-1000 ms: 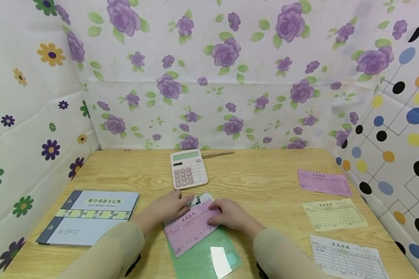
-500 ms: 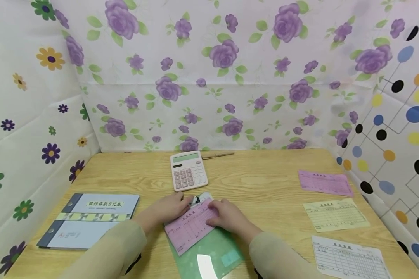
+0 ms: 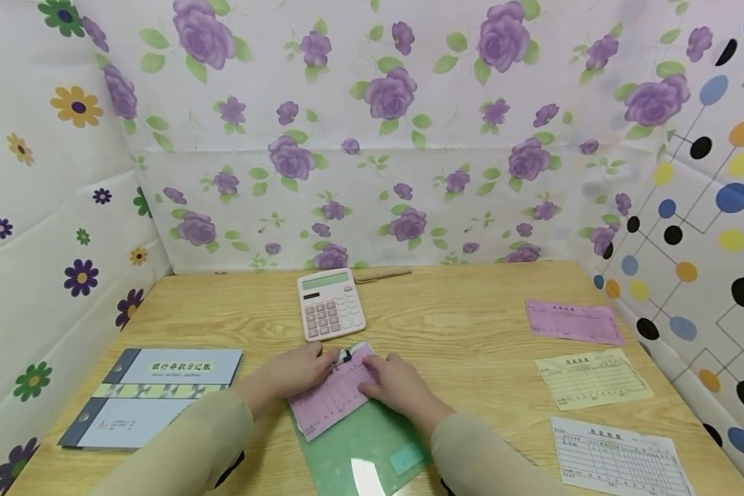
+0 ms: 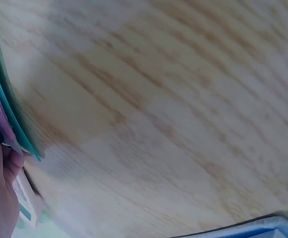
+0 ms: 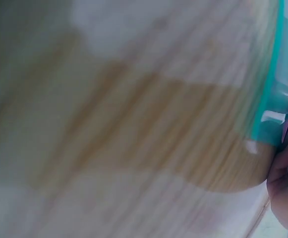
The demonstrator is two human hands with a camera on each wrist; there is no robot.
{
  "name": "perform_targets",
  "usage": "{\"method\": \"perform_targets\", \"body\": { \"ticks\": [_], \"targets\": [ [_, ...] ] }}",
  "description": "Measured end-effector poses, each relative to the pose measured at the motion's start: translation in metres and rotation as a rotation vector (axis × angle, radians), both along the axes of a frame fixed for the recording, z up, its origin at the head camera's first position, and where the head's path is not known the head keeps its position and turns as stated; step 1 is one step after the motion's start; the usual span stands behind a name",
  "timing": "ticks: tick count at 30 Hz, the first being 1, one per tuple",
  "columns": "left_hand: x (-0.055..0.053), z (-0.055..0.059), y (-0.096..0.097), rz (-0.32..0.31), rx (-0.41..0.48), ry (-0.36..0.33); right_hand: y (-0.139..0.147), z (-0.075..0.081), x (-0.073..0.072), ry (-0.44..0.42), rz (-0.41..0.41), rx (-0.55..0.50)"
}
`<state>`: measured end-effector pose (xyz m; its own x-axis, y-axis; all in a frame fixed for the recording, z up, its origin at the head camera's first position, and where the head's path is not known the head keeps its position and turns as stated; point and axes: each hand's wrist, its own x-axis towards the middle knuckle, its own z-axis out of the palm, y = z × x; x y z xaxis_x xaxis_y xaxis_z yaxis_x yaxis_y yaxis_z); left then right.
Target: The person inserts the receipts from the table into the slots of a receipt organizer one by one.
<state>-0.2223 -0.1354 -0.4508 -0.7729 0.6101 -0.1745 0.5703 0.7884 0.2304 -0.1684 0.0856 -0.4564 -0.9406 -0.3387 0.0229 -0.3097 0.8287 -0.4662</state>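
Note:
A pink printed slip (image 3: 331,399) lies aslant over the upper part of a translucent green clip folder (image 3: 353,448). At the folder's top edge a metal clip with a black part (image 3: 345,357) shows between my hands. My left hand (image 3: 297,372) holds the folder's top left beside this clip, thumb toward it. My right hand (image 3: 403,393) pinches the slip's right edge between thumb and fingers. In the left wrist view, curled fingers (image 4: 14,163) meet the folder's corner. The right wrist view catches only curled fingertips (image 5: 285,161) beside the green edge (image 5: 267,89).
A pink calculator (image 3: 331,304) and a brown pen (image 3: 383,276) lie behind the folder. A blue journal (image 3: 161,393) lies at left. On the right are a pink slip (image 3: 573,322), a yellow slip (image 3: 594,379) and a white slip (image 3: 616,455). Patterned cloth surrounds the wooden table (image 3: 465,317).
The pink slip has slid up toward the clip, and its printed heading is now mostly hidden. My right hand has moved slightly up and left with it; the left hand stays beside the clip.

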Motion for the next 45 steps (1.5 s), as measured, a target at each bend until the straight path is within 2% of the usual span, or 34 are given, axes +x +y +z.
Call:
{"method": "perform_targets", "body": {
  "ticks": [3, 6, 10, 17, 21, 24, 27, 31, 34, 40, 45],
  "targets": [
    [0.001, 0.0, -0.002, -0.141, -0.043, 0.149, -0.003, -0.001, 0.0, 0.024, -0.021, 0.019],
    [0.001, 0.0, -0.002, -0.166, -0.048, 0.177, -0.006, -0.001, -0.001, 0.03, -0.041, 0.042],
    [0.002, -0.001, -0.001, -0.134, -0.047, 0.136, -0.01, -0.003, -0.003, 0.002, -0.075, 0.076],
    [0.004, -0.006, 0.0, -0.154, -0.063, 0.191, -0.012, -0.004, -0.003, -0.039, -0.105, 0.1],
    [0.005, -0.008, 0.001, -0.102, -0.044, 0.13, -0.005, -0.001, -0.004, -0.045, -0.061, 0.029],
    [0.004, -0.008, 0.0, -0.052, -0.013, 0.084, 0.007, 0.003, -0.006, -0.066, -0.029, -0.068],
    [0.003, -0.009, -0.002, -0.064, -0.005, 0.112, 0.021, 0.007, -0.008, -0.093, -0.025, -0.124],
    [0.002, -0.009, -0.005, -0.114, -0.016, 0.187, 0.039, 0.01, -0.009, -0.117, -0.042, -0.132],
    [0.002, -0.009, -0.006, -0.129, -0.013, 0.205, 0.053, 0.01, -0.01, -0.131, -0.056, -0.127],
    [0.002, -0.008, -0.007, -0.124, -0.006, 0.185, 0.087, 0.011, -0.007, -0.148, -0.029, -0.119],
    [0.002, -0.007, -0.006, -0.089, -0.001, 0.132, 0.124, 0.014, -0.002, -0.127, 0.058, -0.096]
  ]
}}
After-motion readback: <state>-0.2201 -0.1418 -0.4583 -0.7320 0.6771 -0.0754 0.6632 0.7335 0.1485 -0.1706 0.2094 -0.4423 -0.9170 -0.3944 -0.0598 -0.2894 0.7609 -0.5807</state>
